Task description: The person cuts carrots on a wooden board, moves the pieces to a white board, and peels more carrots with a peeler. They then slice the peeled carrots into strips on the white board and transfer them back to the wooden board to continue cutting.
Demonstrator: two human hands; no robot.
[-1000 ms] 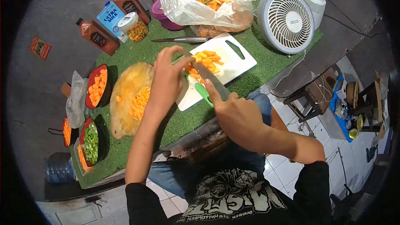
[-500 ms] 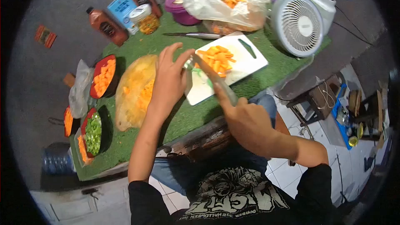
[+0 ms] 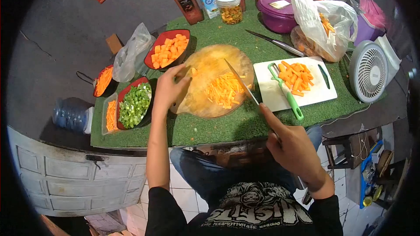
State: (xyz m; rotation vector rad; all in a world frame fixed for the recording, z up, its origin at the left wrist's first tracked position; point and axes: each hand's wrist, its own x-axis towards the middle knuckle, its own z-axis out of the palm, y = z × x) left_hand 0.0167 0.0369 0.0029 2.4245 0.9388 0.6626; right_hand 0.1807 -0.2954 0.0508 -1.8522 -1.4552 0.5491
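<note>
Knife (image 3: 244, 82) in right hand (image 3: 294, 147), forefinger (image 3: 272, 118) extended

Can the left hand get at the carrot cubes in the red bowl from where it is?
Probably yes: the left hand is close beside the red bowl, which is uncovered, and nothing seems to stand between the hand and the carrot cubes.

The carrot strips (image 3: 224, 91) are glowing orange against the mottled yellow-and-tan chopping board (image 3: 209, 61), while the knife (image 3: 244, 85) is gleaming silver. The peeler (image 3: 292, 100) is showing bright green over the white cutting board (image 3: 273, 99), and the bowls (image 3: 168, 34) are pairing red insides with black outsides. The shirt (image 3: 256, 205) is showing white printing on black.
</note>
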